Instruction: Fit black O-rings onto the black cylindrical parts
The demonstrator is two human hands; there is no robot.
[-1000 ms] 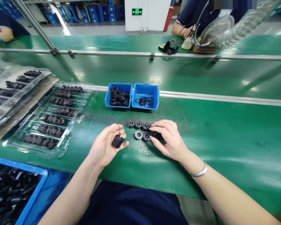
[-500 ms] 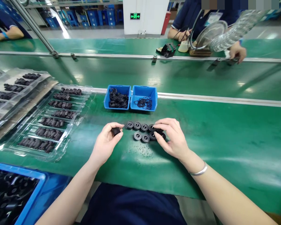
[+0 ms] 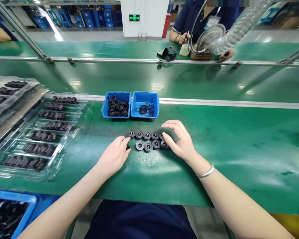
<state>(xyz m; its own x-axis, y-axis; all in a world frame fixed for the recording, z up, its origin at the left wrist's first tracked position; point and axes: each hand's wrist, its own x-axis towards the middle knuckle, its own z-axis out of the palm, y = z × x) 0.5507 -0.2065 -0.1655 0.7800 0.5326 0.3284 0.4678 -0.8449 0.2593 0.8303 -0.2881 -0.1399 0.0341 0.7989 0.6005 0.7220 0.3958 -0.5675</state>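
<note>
My left hand (image 3: 115, 155) is curled closed, finger and thumb gripping a small dark part (image 3: 128, 147) that is mostly hidden under my fingers. My right hand (image 3: 178, 139) stands loosely open, thumb and fingers apart, over the right end of the black round parts (image 3: 147, 136); I cannot tell whether my thumb touches the last ones. These parts sit in two rows on the green table (image 3: 221, 139), side by side, five visible in the farther row and four in the nearer. The dark part in my left grip is just beside the left end of the rows. Small specks (image 3: 149, 161) lie scattered on my side of them. Beyond the rows stand a left blue bin (image 3: 123, 96) and a right blue bin (image 3: 145, 97), side by side, each holding thin black loops (image 3: 117, 107). Off to my left lies a clear tray (image 3: 56, 162) with black pieces (image 3: 40, 148) in its compartments.
</note>
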